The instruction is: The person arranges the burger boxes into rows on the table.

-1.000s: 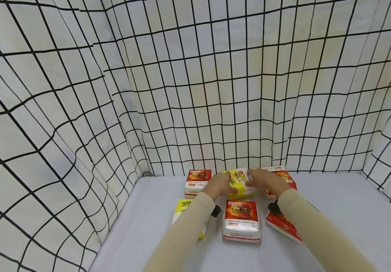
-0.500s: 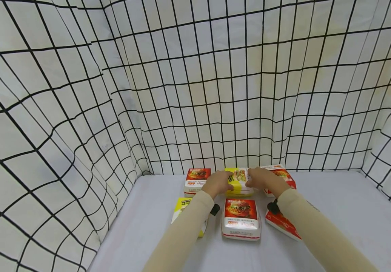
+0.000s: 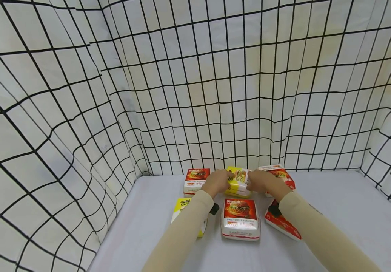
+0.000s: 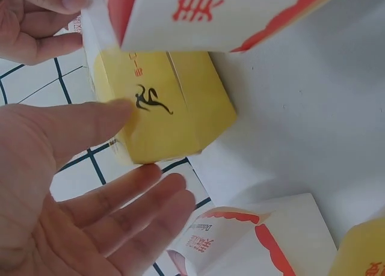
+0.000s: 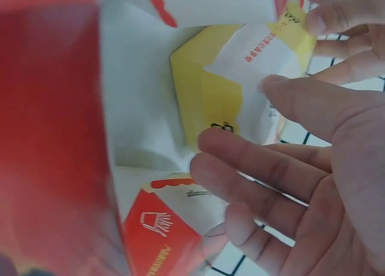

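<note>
At the back middle of the table, a yellow-and-white burger box (image 3: 239, 178) sits between my two hands. My left hand (image 3: 217, 182) holds its left side; in the left wrist view the thumb lies on the yellow face (image 4: 165, 119) and the fingers reach past its lower corner. From the right, my right hand (image 3: 264, 181) holds the opposite side. Its thumb and index fingertips overlap the box (image 5: 222, 86) in the right wrist view, with the other fingers spread loosely. A red-and-white burger box (image 3: 240, 217) stands just in front of the yellow one.
Two red-topped boxes flank the back row, one left (image 3: 197, 179) and one right (image 3: 284, 175). In front, a yellow box (image 3: 180, 204) lies partly behind the left sleeve and a red box (image 3: 284, 226) behind the right. Grid-patterned cloth (image 3: 236, 94) walls the table's back and sides.
The yellow box has turned slightly between the hands, its top edge now slanting down to the right. Both hands have moved a little with it; the other boxes stay put.
</note>
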The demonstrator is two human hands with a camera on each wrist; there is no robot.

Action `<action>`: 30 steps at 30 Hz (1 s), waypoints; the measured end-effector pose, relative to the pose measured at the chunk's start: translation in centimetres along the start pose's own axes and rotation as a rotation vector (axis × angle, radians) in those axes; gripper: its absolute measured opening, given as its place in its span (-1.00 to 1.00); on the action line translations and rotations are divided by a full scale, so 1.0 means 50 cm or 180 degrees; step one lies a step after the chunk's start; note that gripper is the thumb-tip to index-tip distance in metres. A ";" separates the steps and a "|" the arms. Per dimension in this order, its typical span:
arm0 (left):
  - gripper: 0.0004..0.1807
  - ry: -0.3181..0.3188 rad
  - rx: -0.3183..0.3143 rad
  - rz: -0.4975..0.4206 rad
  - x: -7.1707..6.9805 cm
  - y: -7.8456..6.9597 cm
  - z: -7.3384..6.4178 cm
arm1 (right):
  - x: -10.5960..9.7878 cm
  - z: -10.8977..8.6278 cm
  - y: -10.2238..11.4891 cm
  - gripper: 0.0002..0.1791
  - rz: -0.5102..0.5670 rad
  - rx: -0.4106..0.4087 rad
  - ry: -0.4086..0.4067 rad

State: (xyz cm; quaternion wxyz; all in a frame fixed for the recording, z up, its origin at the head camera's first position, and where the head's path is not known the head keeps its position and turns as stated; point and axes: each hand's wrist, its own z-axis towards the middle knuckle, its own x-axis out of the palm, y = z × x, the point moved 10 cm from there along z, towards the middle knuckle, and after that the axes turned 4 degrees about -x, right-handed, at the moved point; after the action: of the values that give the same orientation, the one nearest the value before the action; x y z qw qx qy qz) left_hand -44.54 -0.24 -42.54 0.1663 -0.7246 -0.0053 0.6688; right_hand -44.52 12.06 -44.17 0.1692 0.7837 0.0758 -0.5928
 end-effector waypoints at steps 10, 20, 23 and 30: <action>-0.58 -0.0218 0.0159 0.0055 -0.015 -0.016 0.004 | -0.025 -0.016 0.021 -0.66 -0.0029 -0.0391 -0.0112; -0.49 -0.0382 0.0051 -0.0029 -0.028 -0.013 0.003 | -0.051 -0.005 0.002 -0.56 0.0311 -0.0457 -0.0378; -0.51 -0.0414 0.0008 0.0015 -0.030 -0.013 0.002 | -0.053 0.001 -0.007 -0.47 0.0366 -0.0371 -0.0401; -0.42 -0.0174 -0.0270 0.0107 -0.015 -0.001 -0.004 | -0.040 0.014 -0.012 -0.36 0.0417 -0.0325 -0.0314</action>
State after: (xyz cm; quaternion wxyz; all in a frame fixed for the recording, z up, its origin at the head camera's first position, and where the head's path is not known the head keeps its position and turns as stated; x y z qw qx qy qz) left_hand -44.42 -0.40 -41.80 0.1240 -0.7125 -0.0260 0.6902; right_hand -45.94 12.53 -42.52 0.2509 0.7472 0.0460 -0.6137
